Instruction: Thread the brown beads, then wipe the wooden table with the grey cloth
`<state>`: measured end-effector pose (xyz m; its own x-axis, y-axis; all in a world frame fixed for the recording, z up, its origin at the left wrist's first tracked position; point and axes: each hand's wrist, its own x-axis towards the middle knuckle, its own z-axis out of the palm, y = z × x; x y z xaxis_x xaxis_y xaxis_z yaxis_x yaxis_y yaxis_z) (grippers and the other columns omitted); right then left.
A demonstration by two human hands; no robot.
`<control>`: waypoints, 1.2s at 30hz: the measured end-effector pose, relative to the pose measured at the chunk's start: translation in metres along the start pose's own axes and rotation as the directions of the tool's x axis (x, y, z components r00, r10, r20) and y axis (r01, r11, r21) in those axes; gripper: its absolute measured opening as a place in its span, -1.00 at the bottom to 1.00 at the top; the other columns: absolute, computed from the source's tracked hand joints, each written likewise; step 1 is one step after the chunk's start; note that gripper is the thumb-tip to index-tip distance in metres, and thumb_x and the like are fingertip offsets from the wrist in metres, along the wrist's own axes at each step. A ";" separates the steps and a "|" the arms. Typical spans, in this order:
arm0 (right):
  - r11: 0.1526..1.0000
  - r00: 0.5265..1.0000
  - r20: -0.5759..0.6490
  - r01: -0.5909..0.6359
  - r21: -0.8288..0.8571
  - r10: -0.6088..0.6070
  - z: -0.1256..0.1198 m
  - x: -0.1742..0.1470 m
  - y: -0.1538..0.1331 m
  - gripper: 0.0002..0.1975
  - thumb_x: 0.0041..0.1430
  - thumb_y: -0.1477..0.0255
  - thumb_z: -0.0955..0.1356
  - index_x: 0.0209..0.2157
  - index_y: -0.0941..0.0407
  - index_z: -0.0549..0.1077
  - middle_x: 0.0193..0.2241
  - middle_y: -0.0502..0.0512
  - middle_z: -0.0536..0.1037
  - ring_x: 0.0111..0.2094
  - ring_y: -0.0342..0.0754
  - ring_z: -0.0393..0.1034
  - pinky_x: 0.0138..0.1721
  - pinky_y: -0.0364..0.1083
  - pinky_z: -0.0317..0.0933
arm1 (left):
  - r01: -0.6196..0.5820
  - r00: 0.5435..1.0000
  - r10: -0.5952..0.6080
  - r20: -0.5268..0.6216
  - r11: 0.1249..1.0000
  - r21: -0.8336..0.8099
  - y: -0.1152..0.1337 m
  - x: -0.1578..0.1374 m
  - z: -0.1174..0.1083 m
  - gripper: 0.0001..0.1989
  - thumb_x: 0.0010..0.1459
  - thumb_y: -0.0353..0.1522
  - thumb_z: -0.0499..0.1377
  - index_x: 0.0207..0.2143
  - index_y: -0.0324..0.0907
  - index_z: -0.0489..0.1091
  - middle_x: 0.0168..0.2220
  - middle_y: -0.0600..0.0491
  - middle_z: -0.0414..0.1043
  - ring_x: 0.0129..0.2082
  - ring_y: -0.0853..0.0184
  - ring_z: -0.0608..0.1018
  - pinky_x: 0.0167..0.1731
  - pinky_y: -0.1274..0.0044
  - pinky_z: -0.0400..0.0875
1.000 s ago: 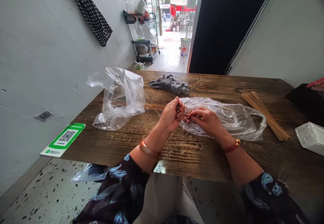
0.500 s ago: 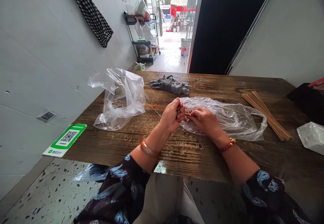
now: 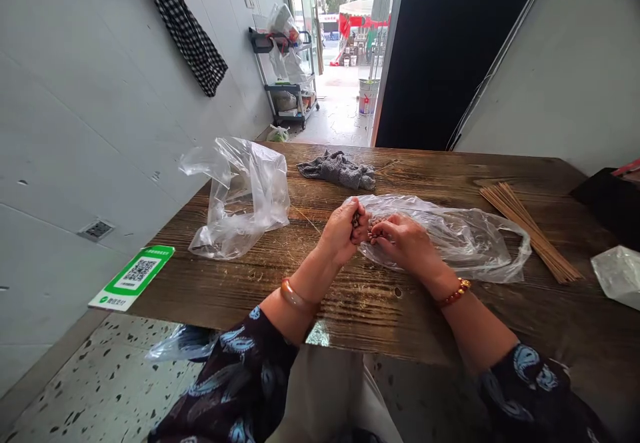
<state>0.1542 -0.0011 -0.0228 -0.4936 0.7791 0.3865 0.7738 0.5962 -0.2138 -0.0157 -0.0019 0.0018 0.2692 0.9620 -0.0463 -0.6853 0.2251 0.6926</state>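
From the head camera, the person's left hand (image 3: 344, 231) was curled into a loose fist around a few small reddish-brown pieces (image 3: 355, 217), too small to identify, with the thumb pressed over them. The right hand (image 3: 406, 243) lay on the flat clear plastic bag (image 3: 450, 233) just beside it, fingertips drawn together and pinching at more of the same small pieces (image 3: 375, 227) at the bag's mouth. The hands almost touched above the dark wooden table (image 3: 360, 296).

The step in hand looked like picking the pieces out of the bag one by one and gathering them in the left fist. The next move would call for a fine fingertip pinch and a short pass across, with the left fist kept closed so nothing drops.

Counted: two clear plastic bags, the second a crumpled upright one (image 3: 240, 193) well to the left; one grey cloth (image 3: 340, 168) beyond the hands; one bundle of thin wooden skewers (image 3: 530, 229) to the right; one green QR-code sign (image 3: 133, 277) on the wall.
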 end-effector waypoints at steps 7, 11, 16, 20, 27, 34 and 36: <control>1.000 1.000 -0.019 -0.013 0.022 0.013 0.010 0.004 0.001 -0.82 0.27 0.40 0.33 -0.37 0.05 0.57 -0.34 0.09 0.53 -0.26 -0.02 0.37 -0.16 -0.07 0.18 | -0.015 1.000 0.015 0.021 1.000 0.027 -0.003 0.001 -0.005 -0.69 0.16 -0.20 0.21 -0.48 -0.20 0.23 -0.63 0.23 0.17 -0.76 0.60 0.12 -0.78 0.73 -0.08; 1.000 1.000 -0.027 -0.005 0.031 0.006 0.011 0.004 0.002 -0.81 0.29 0.40 0.31 -0.32 0.06 0.57 -0.31 0.09 0.54 -0.24 -0.02 0.37 -0.15 -0.08 0.18 | -0.036 0.999 0.035 0.029 0.999 0.030 -0.004 0.003 -0.007 -0.69 0.13 -0.19 0.24 -0.47 -0.20 0.24 -0.62 0.23 0.18 -0.76 0.60 0.12 -0.77 0.73 -0.09; 0.999 1.000 0.006 -0.004 -0.036 0.004 0.015 0.004 0.004 -0.81 0.25 0.48 0.32 -0.28 0.00 0.58 -0.29 0.08 0.53 -0.22 -0.02 0.36 -0.13 -0.08 0.15 | -0.051 0.999 0.050 0.019 0.998 0.042 -0.005 0.003 -0.008 -0.68 0.11 -0.18 0.25 -0.47 -0.20 0.24 -0.64 0.23 0.17 -0.76 0.60 0.12 -0.77 0.72 -0.08; 0.993 0.998 0.014 -0.054 -0.103 0.056 0.015 0.006 0.000 -0.86 0.25 0.42 0.33 -0.31 0.05 0.56 -0.29 0.09 0.53 -0.27 -0.04 0.36 -0.19 -0.09 0.14 | -0.030 1.000 0.030 0.000 0.998 0.064 -0.005 0.002 -0.006 -0.67 0.10 -0.18 0.25 -0.48 -0.20 0.23 -0.65 0.23 0.17 -0.76 0.60 0.11 -0.77 0.72 -0.08; 0.984 0.998 0.036 -0.050 -0.171 0.057 0.011 0.009 -0.008 -0.84 0.28 0.40 0.32 -0.35 0.08 0.53 -0.32 0.09 0.52 -0.30 -0.06 0.37 -0.24 -0.12 0.12 | -0.030 0.999 0.031 -0.010 0.998 0.055 -0.007 0.002 -0.007 -0.65 0.08 -0.17 0.25 -0.51 -0.20 0.23 -0.66 0.23 0.19 -0.78 0.61 0.10 -0.78 0.71 -0.10; 0.998 0.996 -0.048 -0.069 -0.007 0.069 0.018 0.007 -0.003 -0.87 0.23 0.44 0.33 -0.38 0.07 0.51 -0.33 0.09 0.50 -0.29 -0.05 0.37 -0.23 -0.11 0.19 | -0.023 1.000 0.024 -0.005 0.997 0.073 -0.008 0.002 -0.009 -0.64 0.02 -0.15 0.29 -0.48 -0.21 0.24 -0.64 0.24 0.18 -0.77 0.61 0.11 -0.76 0.69 -0.12; 0.989 0.991 -0.089 -0.089 0.123 0.100 0.020 0.006 0.000 -0.86 0.25 0.44 0.31 -0.36 0.06 0.50 -0.32 0.08 0.49 -0.29 -0.06 0.38 -0.22 -0.11 0.22 | -0.017 1.000 0.019 -0.022 0.996 0.084 -0.008 0.002 -0.009 -0.64 0.02 -0.14 0.29 -0.48 -0.21 0.25 -0.64 0.24 0.18 -0.77 0.61 0.11 -0.76 0.68 -0.13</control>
<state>0.1432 0.0070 -0.0383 -0.3764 0.8143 0.4418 0.7599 0.5441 -0.3556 -0.0154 -0.0007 -0.0103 0.2412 0.9692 -0.0489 -0.6303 0.1947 0.7515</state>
